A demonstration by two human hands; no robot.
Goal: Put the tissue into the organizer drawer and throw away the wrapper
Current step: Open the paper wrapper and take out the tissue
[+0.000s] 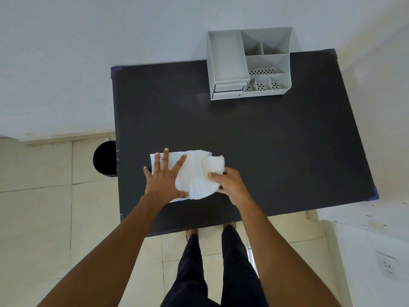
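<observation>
**Tissue coming out of its wrapper near the front edge**

The wrapper [161,161] lies flat near the table's [265,140] front edge, toward the left, its long axis running left to right. The left hand [164,177], fingers spread wide and gripping nothing, presses it down. The right hand [230,185], just beside it, has its fingers closed on the tissue [199,173], a soft, white, crumpled bundle at the wrapper's right end. The organizer [247,63] stands at the back edge, well apart, its drawer [229,87] facing the person and looking closed; the right hand is nearer to it. A dark bin [105,159] sits by the left edge, closest to the left hand
</observation>
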